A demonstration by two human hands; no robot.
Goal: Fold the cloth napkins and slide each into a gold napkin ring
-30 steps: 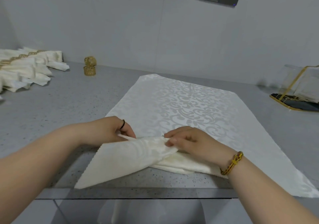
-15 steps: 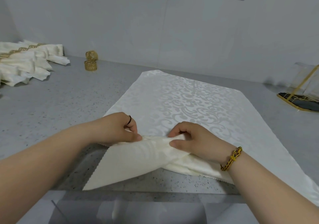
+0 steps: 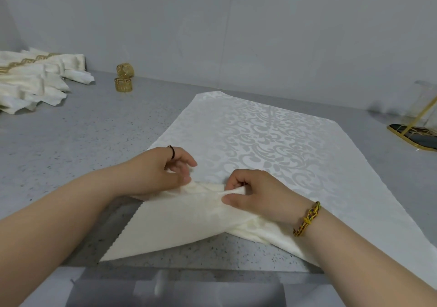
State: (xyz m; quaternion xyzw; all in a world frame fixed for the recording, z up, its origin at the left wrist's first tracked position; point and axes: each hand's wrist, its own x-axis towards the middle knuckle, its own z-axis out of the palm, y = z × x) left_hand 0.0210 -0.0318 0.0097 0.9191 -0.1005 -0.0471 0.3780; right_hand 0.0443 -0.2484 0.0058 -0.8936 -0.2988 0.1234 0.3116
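Observation:
A white damask napkin [image 3: 264, 139] lies spread on the grey counter [image 3: 71, 146], its near corners folded in and crossing at the front. My left hand [image 3: 163, 172] pinches the raised fold at the crossing between thumb and fingers. My right hand [image 3: 253, 193] grips the same fold just to the right, thumb on top of the cloth. Two gold napkin rings [image 3: 124, 80] stand stacked at the back left, well away from both hands.
A pile of folded napkins in gold rings [image 3: 33, 82] lies at the far left. A gold wire holder on a dark base [image 3: 418, 131] sits at the right edge. The counter's front edge [image 3: 189, 269] runs just below the cloth.
Both hands have moved from pressing flat on the crossed corners to pinching the fold and lifting it slightly. The camera has tilted down a little.

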